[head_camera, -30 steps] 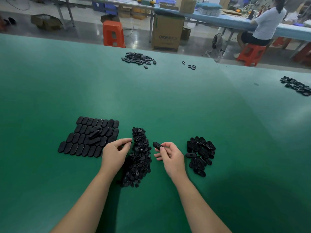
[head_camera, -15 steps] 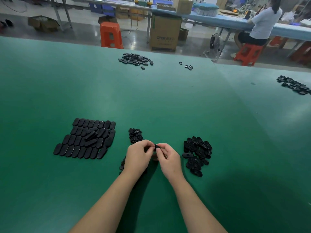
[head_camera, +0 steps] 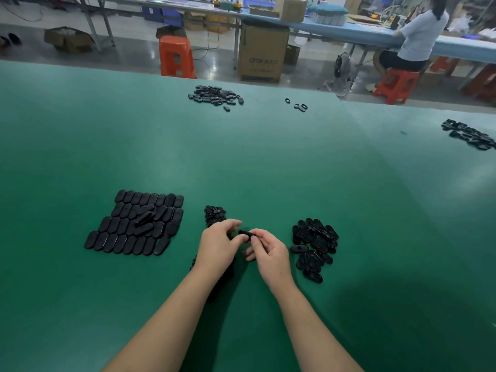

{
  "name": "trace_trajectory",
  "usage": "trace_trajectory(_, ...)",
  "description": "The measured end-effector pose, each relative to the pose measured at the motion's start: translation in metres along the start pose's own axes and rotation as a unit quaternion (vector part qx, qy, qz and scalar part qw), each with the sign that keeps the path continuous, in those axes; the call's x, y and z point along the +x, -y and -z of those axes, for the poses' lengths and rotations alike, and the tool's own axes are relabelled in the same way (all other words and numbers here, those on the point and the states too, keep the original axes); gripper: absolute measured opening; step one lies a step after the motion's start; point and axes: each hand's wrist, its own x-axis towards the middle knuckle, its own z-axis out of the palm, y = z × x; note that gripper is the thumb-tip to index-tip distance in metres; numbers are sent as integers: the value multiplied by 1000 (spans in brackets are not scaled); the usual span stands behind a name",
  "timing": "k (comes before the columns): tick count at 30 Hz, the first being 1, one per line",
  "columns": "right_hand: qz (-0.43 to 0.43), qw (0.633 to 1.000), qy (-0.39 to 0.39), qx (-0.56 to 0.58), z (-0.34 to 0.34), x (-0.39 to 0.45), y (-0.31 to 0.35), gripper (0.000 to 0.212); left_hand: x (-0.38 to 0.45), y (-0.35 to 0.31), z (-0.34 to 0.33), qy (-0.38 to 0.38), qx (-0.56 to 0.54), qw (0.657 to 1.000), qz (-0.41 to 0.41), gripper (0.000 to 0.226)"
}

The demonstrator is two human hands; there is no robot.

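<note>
A: Item in hand?

B: One black oval shell (head_camera: pixel 245 233), held above the green table (head_camera: pixel 268 162), near centre. The right hand (head_camera: pixel 271 253) pinches its right end. The left hand (head_camera: pixel 217 245) is curled at its left end; whether it pinches the shell or a small part, I cannot tell.

A: Change since a second ago?

B: The hands were apart, with the left on the heap of small black parts (head_camera: pixel 214 214). Now they meet at the shell. Probably a small part has been fetched and fitting has begun.

A: Stock, near?

B: One laid-out block of oval shells (head_camera: pixel 128 229) at left: four rows of about eight, with two more lying on top. One loose pile of holed shells (head_camera: pixel 314 245) at right, too tangled to count.

A: Far?

B: One far pile (head_camera: pixel 214 95), three loose rings (head_camera: pixel 296 104) and one pile at far right (head_camera: pixel 469 134). Beyond the table: two orange stools (head_camera: pixel 177 57), one cardboard box (head_camera: pixel 263 55) and one seated person (head_camera: pixel 418 36).
</note>
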Motion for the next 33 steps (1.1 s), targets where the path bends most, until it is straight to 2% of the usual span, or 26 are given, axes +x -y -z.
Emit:
trace_trajectory(2,0,1000,2,-1,0,0,0,23,1,2,1,18,-16,1000,3,12)
trace_trajectory(9,10,1000,10,-21,2,-2,2,17,-1,5,-2,32,-72,997,24,14)
trace_trajectory(14,13,999,12,-48,2,0,3,18,-2,3,0,52,-71,996,21,3)
trace_trajectory(33,10,1000,19,-11,3,-2,8,19,-2,-1,2,52,-63,996,18,11)
